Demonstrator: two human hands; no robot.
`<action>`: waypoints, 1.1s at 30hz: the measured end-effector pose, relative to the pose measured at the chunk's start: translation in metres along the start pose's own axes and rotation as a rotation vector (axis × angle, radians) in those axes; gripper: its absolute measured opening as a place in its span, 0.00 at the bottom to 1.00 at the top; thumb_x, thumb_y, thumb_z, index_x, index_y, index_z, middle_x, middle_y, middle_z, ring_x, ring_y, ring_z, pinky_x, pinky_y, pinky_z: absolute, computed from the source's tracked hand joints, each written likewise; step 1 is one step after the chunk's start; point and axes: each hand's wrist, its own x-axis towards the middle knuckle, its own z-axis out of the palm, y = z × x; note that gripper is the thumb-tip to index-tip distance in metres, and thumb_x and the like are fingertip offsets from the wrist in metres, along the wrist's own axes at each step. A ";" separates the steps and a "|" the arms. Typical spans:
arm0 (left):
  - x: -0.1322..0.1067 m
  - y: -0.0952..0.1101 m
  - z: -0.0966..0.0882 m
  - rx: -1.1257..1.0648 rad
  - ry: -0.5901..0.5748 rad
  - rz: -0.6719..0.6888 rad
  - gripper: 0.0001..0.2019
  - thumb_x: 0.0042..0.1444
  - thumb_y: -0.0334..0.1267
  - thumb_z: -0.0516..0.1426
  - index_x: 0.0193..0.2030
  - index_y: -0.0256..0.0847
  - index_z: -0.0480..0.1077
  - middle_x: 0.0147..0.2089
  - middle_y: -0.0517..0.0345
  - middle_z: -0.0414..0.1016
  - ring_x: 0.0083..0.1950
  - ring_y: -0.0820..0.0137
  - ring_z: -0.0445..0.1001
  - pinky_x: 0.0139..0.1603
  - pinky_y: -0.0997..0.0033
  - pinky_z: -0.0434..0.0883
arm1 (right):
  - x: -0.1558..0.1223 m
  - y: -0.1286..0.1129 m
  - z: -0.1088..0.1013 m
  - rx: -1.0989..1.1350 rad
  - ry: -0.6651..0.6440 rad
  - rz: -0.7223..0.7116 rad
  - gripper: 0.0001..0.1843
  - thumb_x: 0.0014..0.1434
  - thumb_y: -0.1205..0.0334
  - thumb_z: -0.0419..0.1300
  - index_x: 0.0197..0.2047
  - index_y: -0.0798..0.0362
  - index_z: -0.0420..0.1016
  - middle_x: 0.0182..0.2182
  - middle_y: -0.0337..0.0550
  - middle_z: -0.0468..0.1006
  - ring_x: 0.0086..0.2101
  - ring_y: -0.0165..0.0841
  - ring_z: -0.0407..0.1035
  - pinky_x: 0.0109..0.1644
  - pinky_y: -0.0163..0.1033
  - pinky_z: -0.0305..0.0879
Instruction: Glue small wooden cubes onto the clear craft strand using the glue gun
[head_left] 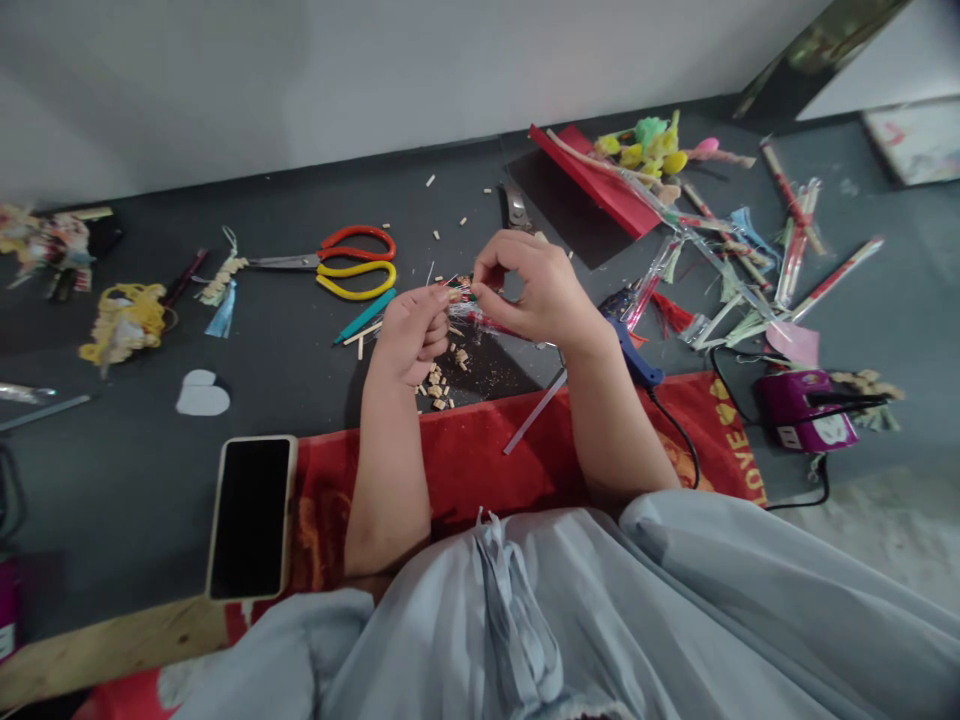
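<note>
My left hand is curled, thumb and forefinger pinched at a small piece with thin coloured strands. Facing it, my right hand pinches near the same spot, its thumb meeting the forefinger. What exactly sits between the fingertips is too small to make out. Below the hands lie several cut wooden bits and fine crumbs. Beside my left hand are a teal pen-like tool and scissors with one red and one yellow handle. A blue glue gun rests by my right wrist, and a clear glue stick lies between the forearms.
A phone lies at the front left on a red cloth. Yellow yarn, a tasselled charm and a white heart shape are left. To the right are red paper, wrapped sticks and a purple box with cords.
</note>
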 end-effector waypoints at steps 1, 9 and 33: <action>0.000 0.000 0.000 -0.007 -0.005 0.004 0.07 0.54 0.36 0.57 0.27 0.37 0.65 0.16 0.75 0.41 0.14 0.85 0.37 0.12 0.85 0.40 | 0.000 0.000 0.000 -0.001 0.002 0.009 0.02 0.56 0.67 0.54 0.31 0.53 0.65 0.28 0.39 0.69 0.30 0.27 0.62 0.37 0.38 0.61; 0.000 0.000 -0.001 -0.047 0.048 0.013 0.07 0.53 0.36 0.59 0.29 0.37 0.65 0.16 0.76 0.42 0.14 0.86 0.39 0.12 0.85 0.41 | 0.000 0.001 -0.001 -0.005 -0.020 0.094 0.03 0.55 0.64 0.57 0.33 0.52 0.66 0.31 0.40 0.72 0.32 0.28 0.65 0.39 0.39 0.63; 0.003 0.002 0.001 -0.011 0.042 0.024 0.06 0.52 0.35 0.57 0.28 0.37 0.65 0.15 0.76 0.43 0.14 0.85 0.39 0.12 0.84 0.40 | -0.008 0.012 -0.009 -0.324 -0.234 0.335 0.14 0.55 0.58 0.58 0.21 0.54 0.70 0.18 0.36 0.65 0.22 0.26 0.54 0.38 0.39 0.60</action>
